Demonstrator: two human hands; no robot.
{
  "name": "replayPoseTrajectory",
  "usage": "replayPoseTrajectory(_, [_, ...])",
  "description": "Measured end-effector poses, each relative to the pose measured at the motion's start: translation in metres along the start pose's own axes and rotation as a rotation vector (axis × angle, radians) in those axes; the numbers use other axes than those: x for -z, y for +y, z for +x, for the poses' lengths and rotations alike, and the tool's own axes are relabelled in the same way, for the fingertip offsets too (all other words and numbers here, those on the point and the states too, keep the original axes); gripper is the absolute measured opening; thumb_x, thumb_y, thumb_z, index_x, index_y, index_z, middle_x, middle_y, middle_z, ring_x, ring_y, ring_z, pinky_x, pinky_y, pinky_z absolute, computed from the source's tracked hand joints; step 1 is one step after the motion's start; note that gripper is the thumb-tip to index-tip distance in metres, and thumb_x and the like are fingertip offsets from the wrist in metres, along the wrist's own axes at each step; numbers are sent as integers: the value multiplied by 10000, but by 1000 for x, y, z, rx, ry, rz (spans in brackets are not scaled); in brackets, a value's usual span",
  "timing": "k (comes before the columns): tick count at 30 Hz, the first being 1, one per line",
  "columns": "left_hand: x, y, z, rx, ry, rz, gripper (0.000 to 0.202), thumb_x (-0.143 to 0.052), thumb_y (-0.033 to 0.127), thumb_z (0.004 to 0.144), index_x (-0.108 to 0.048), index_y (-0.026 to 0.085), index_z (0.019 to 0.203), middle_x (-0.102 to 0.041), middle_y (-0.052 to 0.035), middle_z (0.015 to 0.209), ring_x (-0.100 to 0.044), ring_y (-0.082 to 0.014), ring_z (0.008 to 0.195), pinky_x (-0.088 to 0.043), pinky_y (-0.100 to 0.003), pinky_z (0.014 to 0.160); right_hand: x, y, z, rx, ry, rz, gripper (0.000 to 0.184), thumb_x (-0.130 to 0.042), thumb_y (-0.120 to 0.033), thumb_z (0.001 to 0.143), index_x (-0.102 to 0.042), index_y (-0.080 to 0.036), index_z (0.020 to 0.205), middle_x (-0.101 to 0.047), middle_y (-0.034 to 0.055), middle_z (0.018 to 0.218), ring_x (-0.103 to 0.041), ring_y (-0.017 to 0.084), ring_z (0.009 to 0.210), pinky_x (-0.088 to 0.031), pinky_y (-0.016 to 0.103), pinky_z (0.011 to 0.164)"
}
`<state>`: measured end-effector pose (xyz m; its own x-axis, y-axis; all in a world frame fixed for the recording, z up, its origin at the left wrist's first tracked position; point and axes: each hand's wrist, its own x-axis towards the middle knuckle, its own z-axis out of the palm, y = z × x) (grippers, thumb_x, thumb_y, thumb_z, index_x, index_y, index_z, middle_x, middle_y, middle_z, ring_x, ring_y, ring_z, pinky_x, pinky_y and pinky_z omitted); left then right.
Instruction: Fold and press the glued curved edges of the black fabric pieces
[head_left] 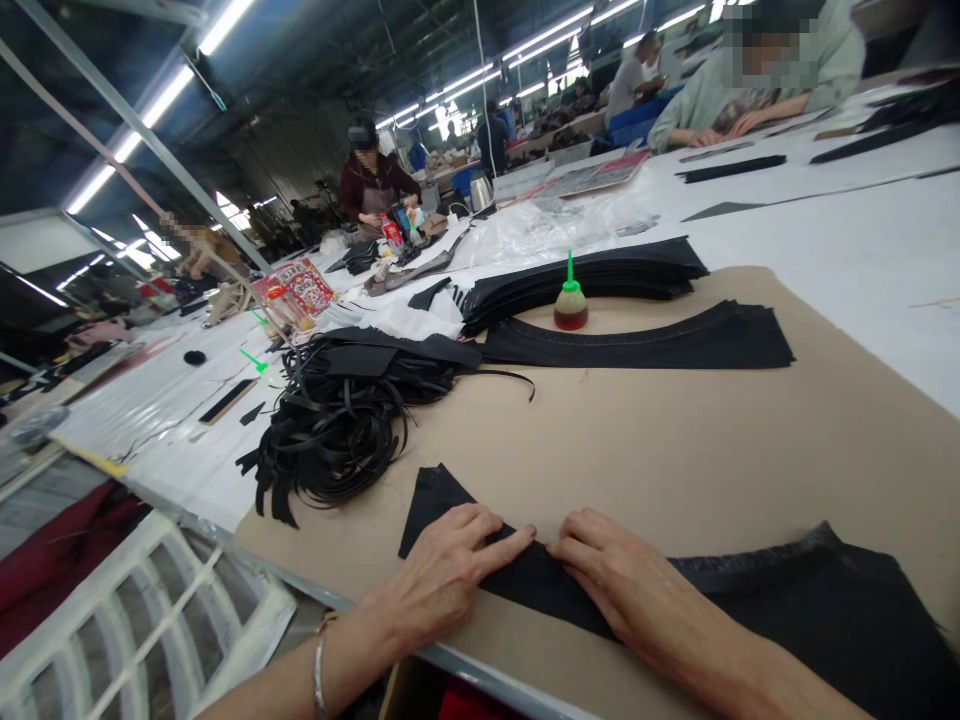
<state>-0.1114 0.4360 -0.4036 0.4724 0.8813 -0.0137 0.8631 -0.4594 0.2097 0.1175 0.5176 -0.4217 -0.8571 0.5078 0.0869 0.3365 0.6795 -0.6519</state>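
Note:
A black curved panel [559, 587], probably leather or fabric, lies along the near edge of the brown work board. My left hand [450, 565] rests on its left part, index finger stretched along the upper curved edge and the thumb tucked out of sight. Close beside it, my right hand [615, 570] has its fingers bunched at the same edge, the fingertips of both hands almost meeting. Both hands pinch or press that edge. Right of my wrist, the panel's inner curve shows a shiny, wrinkled strip.
Behind lie a stack of black curved pieces [585, 283] and another black panel [645, 340]. A green-tipped bottle [571, 305] with reddish-brown liquid stands between them. A heap of black strips [337, 430] sits left. A white plastic crate [142, 620] is below the table. Other people work farther back.

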Motion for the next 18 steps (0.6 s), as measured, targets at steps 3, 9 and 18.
replayPoseTrajectory(3, [1, 9, 2, 25, 13, 72, 537, -425, 89, 883, -436, 278, 1386, -552, -78, 1075, -513, -225, 1020, -482, -386, 909, 2, 1, -5, 16, -5, -21, 267, -383, -98, 955, -628, -205, 951, -557, 50, 948, -523, 190, 908, -436, 328, 809])
replayPoseTrajectory(9, [-4, 14, 1, 12, 119, 116, 609, -420, 12, 796, -484, 256, 1351, -515, -106, 1204, -506, -235, 1075, -471, -408, 931, 12, 7, -15, 40, 6, -3, 259, -392, -136, 969, -639, -209, 938, -568, 46, 928, -529, 178, 875, -432, 319, 784])
replayPoseTrajectory(18, [-22, 53, 24, 82, 209, -121, 477, -390, 19, 850, -515, 162, 1288, -592, -94, 1118, -533, -202, 1031, -497, -366, 928, 9, 9, -20, 90, 11, -136, 228, -414, -75, 931, -605, -199, 923, -566, 46, 929, -500, 198, 874, -406, 356, 793])
